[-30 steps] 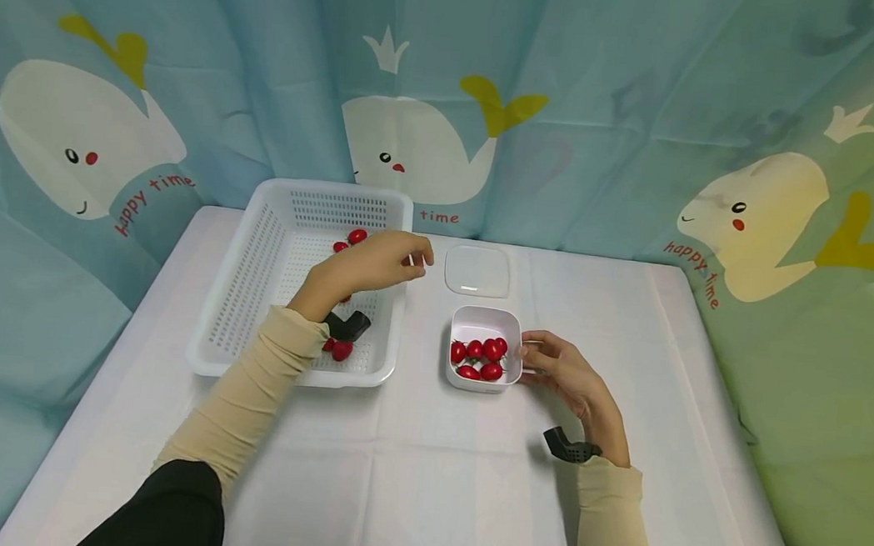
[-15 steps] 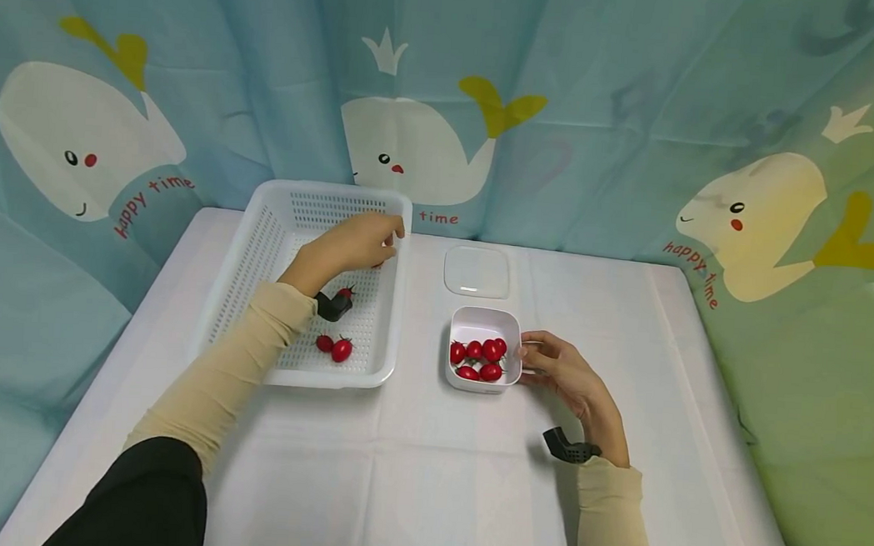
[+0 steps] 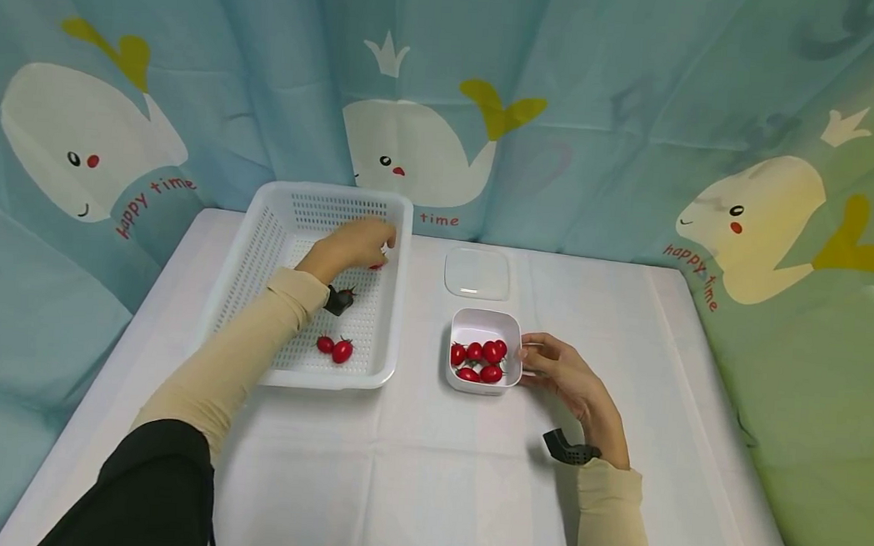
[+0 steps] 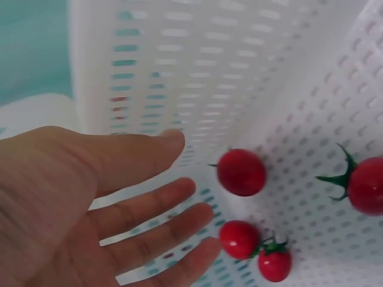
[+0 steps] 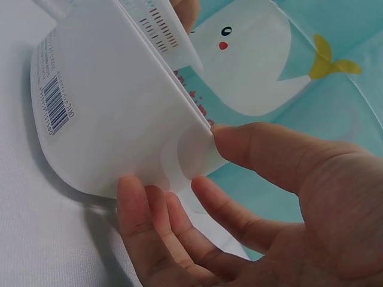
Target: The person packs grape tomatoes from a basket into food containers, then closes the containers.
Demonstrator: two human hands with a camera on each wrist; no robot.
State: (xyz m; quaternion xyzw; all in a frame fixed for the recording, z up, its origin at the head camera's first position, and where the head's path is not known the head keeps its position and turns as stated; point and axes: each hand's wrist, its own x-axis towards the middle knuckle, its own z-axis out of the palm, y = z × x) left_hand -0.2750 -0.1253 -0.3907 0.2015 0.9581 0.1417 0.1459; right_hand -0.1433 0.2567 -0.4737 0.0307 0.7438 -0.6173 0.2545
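My left hand (image 3: 352, 243) reaches down inside the white perforated basket (image 3: 389, 362). In the left wrist view its fingers are spread with nothing between them, close to a red cherry tomato (image 4: 241, 172) and two more behind it; another tomato (image 4: 370, 186) lies to the right. Nearer the basket's front are two cherry tomatoes (image 3: 342, 351). My right hand (image 3: 573, 386) rests against the right side of a small white square box (image 3: 487, 320). Its thumb touches the rim and its loosely bent fingertips touch the outer wall. Several cherry tomatoes (image 3: 491, 351) lie in the box.
Behind the box, a clear square lid (image 3: 477, 273) lies flat on the white-covered table (image 3: 424, 489). A blue-green curtain (image 3: 585, 190) with whale prints hangs at the back and sides. Each wrist carries a black camera mount (image 3: 571, 448).
The left hand has moved leftward from over the basket's right wall and come down into the basket. The right hand and the box stay as they were.
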